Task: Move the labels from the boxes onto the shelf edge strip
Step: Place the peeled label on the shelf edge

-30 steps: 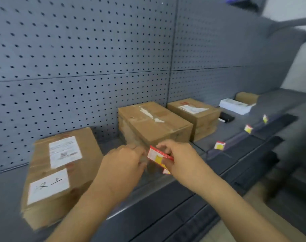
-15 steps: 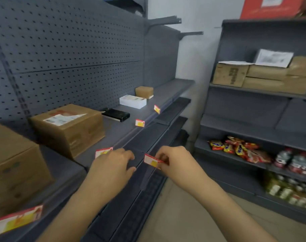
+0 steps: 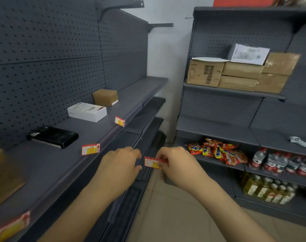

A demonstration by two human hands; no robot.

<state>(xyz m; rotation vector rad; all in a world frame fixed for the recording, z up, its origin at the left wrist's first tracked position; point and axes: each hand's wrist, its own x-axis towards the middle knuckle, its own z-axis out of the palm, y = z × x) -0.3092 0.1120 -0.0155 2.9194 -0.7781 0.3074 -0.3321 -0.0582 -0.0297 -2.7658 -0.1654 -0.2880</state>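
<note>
Layout, taking the shelf (image 3: 65,165) at my left as landmark. On it, back to front, I see a small carton (image 3: 105,97), a flat box (image 3: 87,111) and a slim case (image 3: 53,136). Three labels stand along its front edge: far (image 3: 120,121), middle (image 3: 90,149) and nearest (image 3: 10,227). Just beyond that edge, my left hand (image 3: 120,167) sits left of my right hand (image 3: 176,165), which pinches a fourth label (image 3: 152,162). Right of the shelf stands a second rack (image 3: 218,128) bearing stacked cartons (image 3: 239,74), with snack packets (image 3: 216,151) and bottles (image 3: 281,163) lower.
</note>
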